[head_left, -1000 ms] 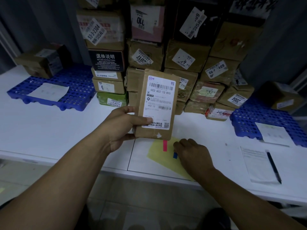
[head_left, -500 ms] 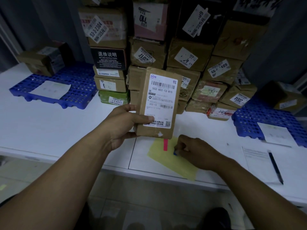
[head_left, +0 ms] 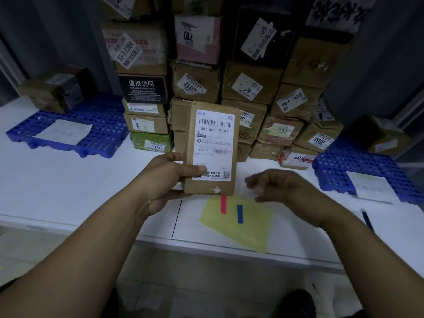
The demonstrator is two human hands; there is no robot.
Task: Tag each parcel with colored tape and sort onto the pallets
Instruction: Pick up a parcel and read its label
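Note:
My left hand point(head_left: 169, 180) holds a flat brown parcel point(head_left: 213, 145) upright above the white table point(head_left: 68, 184), its white shipping label facing me. Below it lies a yellow sheet point(head_left: 247, 228) with a red tape strip point(head_left: 223, 204) and a blue tape strip point(head_left: 240, 214) stuck on it. My right hand point(head_left: 280, 187) hovers blurred just right of the parcel's lower end, above the sheet, fingers apart, with nothing seen in it.
A tall stack of labelled parcels point(head_left: 250, 88) stands at the back centre. A blue pallet point(head_left: 105, 125) at the left carries a paper and one box point(head_left: 55, 92). Another blue pallet point(head_left: 339, 166) at the right holds a paper and a box point(head_left: 380, 138). A pen point(head_left: 367, 220) lies at the right.
My right hand has lifted off the yellow sheet and moved up and right, uncovering the blue strip. The parcel stays in my left hand, held a little more upright.

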